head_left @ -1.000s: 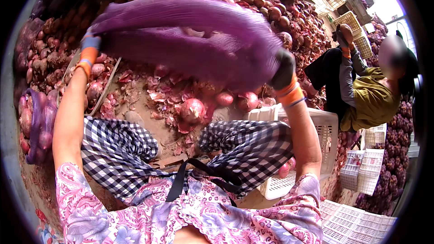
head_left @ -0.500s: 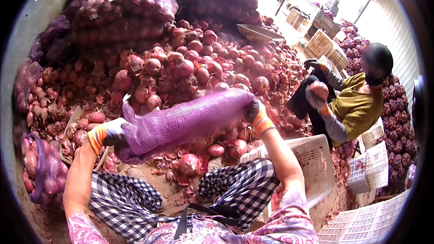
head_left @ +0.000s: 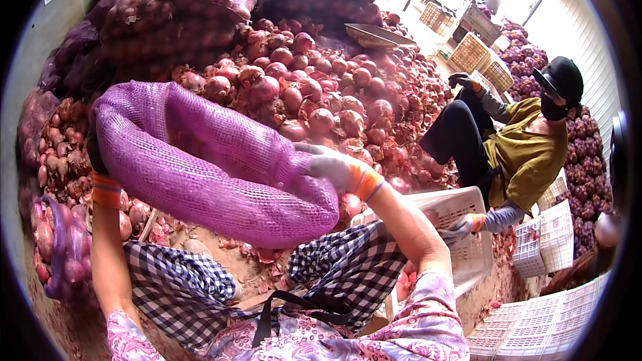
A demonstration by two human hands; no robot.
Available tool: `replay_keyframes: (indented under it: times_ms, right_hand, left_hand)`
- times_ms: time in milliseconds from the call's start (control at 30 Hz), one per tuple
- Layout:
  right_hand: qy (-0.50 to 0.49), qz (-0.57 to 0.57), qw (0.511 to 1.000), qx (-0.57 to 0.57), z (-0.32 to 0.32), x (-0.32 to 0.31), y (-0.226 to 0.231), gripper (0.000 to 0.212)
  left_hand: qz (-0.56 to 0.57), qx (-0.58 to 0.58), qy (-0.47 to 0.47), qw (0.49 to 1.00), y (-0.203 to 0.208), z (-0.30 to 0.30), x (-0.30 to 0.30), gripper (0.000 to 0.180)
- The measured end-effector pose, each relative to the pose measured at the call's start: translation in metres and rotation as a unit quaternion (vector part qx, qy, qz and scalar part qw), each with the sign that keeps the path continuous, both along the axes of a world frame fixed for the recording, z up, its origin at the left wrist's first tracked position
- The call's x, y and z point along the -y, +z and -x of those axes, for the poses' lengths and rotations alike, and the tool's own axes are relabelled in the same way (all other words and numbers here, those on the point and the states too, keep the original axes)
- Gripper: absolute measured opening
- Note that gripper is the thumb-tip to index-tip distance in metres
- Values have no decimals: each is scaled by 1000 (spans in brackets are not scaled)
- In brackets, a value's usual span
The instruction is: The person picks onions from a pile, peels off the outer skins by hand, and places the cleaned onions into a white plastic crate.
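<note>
A purple mesh bag [head_left: 221, 208], its sides rolled into a thick ring with a wide mouth, hangs in the air between my two gloved hands. My left hand [head_left: 97, 150] closes on its far-left end; the glove is dark and most of the fingers are hidden by the mesh. At the other end my right hand [head_left: 332, 168], in a pale glove with an orange cuff, grips the rim. Beyond the bag spreads a large heap of red onions [head_left: 267, 87] with loose skins.
Full mesh sacks [head_left: 177, 17] stand behind the heap, with a shallow pan [head_left: 380, 35] nearby. A small filled sack [head_left: 75, 251] lies at lower left. To my right are a white crate [head_left: 476, 264] and a seated person [head_left: 531, 150]. Stacked crates [head_left: 535, 324] fill the lower right.
The bag has gone from a flat stretched bundle to an open ring, shifted left and up on its left side. My right hand moved left. The other person's raised hand dropped to the crate.
</note>
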State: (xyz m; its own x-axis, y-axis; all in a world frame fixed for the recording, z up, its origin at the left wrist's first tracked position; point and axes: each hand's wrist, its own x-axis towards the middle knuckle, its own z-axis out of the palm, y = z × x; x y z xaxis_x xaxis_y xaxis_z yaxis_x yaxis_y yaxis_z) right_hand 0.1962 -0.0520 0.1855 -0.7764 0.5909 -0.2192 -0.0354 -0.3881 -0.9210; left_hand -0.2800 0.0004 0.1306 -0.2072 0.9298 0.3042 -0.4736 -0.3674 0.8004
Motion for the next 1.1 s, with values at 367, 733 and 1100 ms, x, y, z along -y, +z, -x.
replay_keyframes:
  times_ms: [367, 733, 1100]
  right_hand:
    - [-20, -68, 994, -79, 11, -16, 4, 72]
    - [-88, -331, 899, 272, 68, -21, -54, 94]
    - [-230, 122, 934, -243, -67, -61, -77, 35]
  left_hand:
    - [-55, -111, 148, 981, -4, 4, -12, 36]
    - [-142, -147, 94, 974, 30, -53, 14, 34]
    - [94, -242, -251, 933, -27, 3, 22, 27]
